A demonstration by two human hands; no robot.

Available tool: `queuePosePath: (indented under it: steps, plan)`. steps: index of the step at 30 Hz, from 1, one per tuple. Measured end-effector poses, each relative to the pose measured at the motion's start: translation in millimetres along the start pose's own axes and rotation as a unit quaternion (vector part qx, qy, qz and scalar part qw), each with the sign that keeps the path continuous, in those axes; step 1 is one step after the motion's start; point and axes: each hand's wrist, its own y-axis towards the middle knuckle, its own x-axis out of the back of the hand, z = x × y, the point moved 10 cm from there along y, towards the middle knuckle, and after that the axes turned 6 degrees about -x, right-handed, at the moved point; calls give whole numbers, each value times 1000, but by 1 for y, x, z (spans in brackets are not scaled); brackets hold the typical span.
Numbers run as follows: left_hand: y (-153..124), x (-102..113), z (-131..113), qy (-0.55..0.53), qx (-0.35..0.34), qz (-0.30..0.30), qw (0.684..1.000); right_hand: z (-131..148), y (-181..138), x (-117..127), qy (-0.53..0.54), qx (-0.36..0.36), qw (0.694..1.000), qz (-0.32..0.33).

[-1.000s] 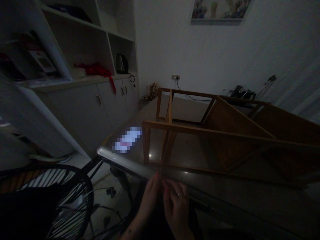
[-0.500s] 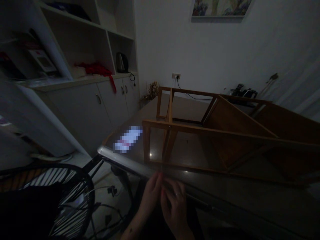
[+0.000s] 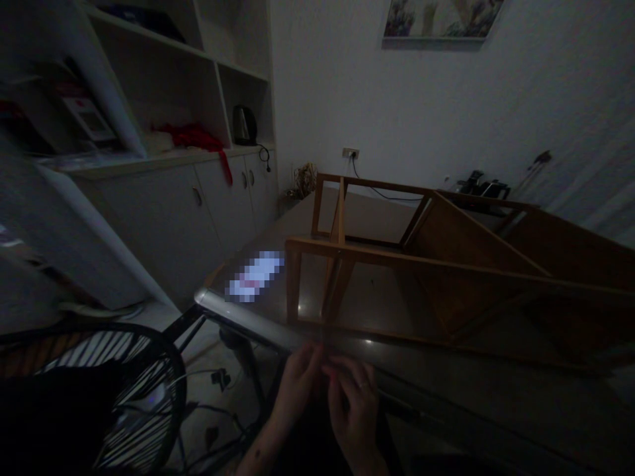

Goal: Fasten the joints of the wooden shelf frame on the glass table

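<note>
My left hand point(image 3: 300, 373) and my right hand point(image 3: 353, 390) meet fingertip to fingertip over my lap, just in front of the table's edge. The fingers of both are bent and pinched together. Whatever they hold, if anything, is too dark and small to make out. A ring sits on a finger of my right hand. Just beyond them a wooden shelf frame point(image 3: 387, 254) lies on its side on the table point(image 3: 278, 231). To the left of the frame, a pixelated bright rectangle point(image 3: 255, 276), perhaps a lit screen, rests near the table corner.
At the left front stands a black corded chair point(image 3: 173, 370), with cables on the floor beside it. A white cabinet point(image 3: 218, 192) along the left holds an electric kettle point(image 3: 244, 124) and a red cloth point(image 3: 193, 137). Dark items point(image 3: 483, 185) stand behind the frame. The room is dim.
My right hand has shifted slightly to the right, and its fingertips sit a little farther from the left hand's. The view has moved slightly; the frame and table stay put.
</note>
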Motion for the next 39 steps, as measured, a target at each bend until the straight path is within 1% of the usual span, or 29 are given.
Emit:
queuePosePath:
  steps: [4, 11, 18, 24, 28, 32, 36, 39]
  plan:
    - [-2, -6, 7, -19, 26, 28, 999, -5, -1, -1, -6, -3, 1000, -6]
    - [-2, 1, -12, 20, -21, 11, 1000, -1, -3, -18, -36, -1, 999, 37]
    - [-2, 1, -9, 37, -26, 0, 999, -2, -2, -19, -64, -5, 997, 46]
    - [-3, 2, -10, 41, -39, 7, 998, -2, -3, -20, -56, 0, 997, 50]
    - [-4, 6, -10, 51, -28, -8, 998, -3, -2, -22, -62, -6, 997, 52]
    - [-7, 11, -9, 31, 4, -31, 999, -4, -1, -22, -63, -15, 997, 50]
    - [-8, 14, -6, 25, 37, -37, 998, -4, -2, -20, -66, -19, 997, 46]
    - [-9, 15, -6, 18, 38, -32, 999, -5, -2, -20, -70, -19, 996, 45]
